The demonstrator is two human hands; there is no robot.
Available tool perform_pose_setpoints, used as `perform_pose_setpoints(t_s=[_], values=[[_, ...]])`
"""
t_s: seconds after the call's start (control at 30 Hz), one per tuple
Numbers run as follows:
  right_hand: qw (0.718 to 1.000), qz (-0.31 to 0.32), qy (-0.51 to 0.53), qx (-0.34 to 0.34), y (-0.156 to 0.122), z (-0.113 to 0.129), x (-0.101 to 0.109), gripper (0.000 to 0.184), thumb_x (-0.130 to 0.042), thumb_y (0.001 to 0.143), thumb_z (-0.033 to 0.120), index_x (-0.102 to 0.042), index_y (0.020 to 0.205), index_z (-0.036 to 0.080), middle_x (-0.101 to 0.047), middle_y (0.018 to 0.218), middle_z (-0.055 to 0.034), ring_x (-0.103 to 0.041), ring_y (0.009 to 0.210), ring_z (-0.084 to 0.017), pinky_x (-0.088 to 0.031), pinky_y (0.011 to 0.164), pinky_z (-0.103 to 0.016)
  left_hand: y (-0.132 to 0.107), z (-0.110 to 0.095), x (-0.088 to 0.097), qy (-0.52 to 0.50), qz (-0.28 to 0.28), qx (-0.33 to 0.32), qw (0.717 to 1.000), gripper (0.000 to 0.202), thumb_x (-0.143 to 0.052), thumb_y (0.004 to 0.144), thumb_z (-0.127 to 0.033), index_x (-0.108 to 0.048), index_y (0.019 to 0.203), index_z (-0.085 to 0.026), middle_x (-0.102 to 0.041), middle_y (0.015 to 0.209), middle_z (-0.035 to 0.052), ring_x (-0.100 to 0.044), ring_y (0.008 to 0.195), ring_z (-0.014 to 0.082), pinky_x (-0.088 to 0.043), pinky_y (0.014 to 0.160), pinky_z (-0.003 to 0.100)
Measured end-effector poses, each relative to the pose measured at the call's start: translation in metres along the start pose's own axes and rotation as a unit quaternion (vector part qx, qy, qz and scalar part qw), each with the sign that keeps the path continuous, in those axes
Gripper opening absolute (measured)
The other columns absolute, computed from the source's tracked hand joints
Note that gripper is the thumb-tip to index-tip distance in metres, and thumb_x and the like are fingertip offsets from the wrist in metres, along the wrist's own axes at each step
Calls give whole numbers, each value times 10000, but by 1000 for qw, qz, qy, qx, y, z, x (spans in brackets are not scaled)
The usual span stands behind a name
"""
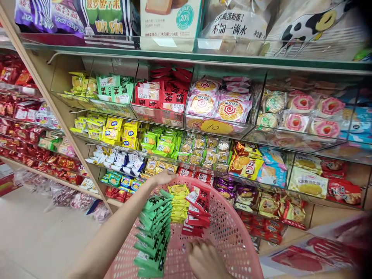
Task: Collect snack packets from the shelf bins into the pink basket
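Observation:
A pink plastic basket (pixel 232 236) fills the lower middle of the head view. It holds a row of green snack packets (pixel 154 228), a stack of yellow packets (pixel 178 203) and a row of red packets (pixel 197 215). My left hand (pixel 164 177) lies over the basket's far rim, its arm crossing the green packets; the fingers curl round the rim. My right hand (pixel 205 260) rests inside the basket just below the red packets, fingers bent and partly cut off by the frame edge.
Shelves of packaged snacks rise in front: clear bins of yellow packets (pixel 113 130), green packets (pixel 158 145), round cakes (pixel 217 104) and a "10" price tag (pixel 216 126). Another shelf unit (pixel 31 128) stands at the left beside pale floor (pixel 31 232).

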State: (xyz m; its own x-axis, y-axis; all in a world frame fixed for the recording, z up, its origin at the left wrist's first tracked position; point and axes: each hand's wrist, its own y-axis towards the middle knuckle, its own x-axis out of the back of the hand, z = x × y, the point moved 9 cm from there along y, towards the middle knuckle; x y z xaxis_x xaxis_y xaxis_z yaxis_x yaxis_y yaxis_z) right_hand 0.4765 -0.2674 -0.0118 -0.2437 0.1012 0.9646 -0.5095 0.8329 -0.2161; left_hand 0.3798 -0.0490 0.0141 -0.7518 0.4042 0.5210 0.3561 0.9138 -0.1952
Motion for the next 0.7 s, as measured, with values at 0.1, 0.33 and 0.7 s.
perform_pose_setpoints(t_s=[0.1, 0.33, 0.7], values=[[999, 33, -20, -14, 11, 14, -14, 274, -454, 771, 11, -659, 929, 102, -682, 827, -169, -652, 772, -272, -499, 636, -377, -3, -3, -4, 1, 17, 1, 1000, 448, -559, 654, -604, -544, 598, -160, -482, 556, -26, -411, 594, 123, -324, 614, 249], [995, 45, -78, -49, 29, 32, -7, 281, -423, 777, 7, -671, 895, 64, -658, 770, -179, -643, 659, -294, -483, 478, -388, -5, -6, -7, -6, 17, 5, 1000, 462, -582, 636, -587, -639, 689, -131, -611, 683, 19, -500, 706, 158, -381, 677, 255], [996, 73, -44, -33, 42, 73, -41, 302, -391, 781, -13, -639, 951, -36, -650, 816, -260, -649, 620, -333, -462, 365, -416, 1, 0, -12, -8, 20, 4, 1000, 407, -562, 695, -520, -676, 735, -131, -647, 692, 30, -523, 721, 173, -369, 655, 254]])
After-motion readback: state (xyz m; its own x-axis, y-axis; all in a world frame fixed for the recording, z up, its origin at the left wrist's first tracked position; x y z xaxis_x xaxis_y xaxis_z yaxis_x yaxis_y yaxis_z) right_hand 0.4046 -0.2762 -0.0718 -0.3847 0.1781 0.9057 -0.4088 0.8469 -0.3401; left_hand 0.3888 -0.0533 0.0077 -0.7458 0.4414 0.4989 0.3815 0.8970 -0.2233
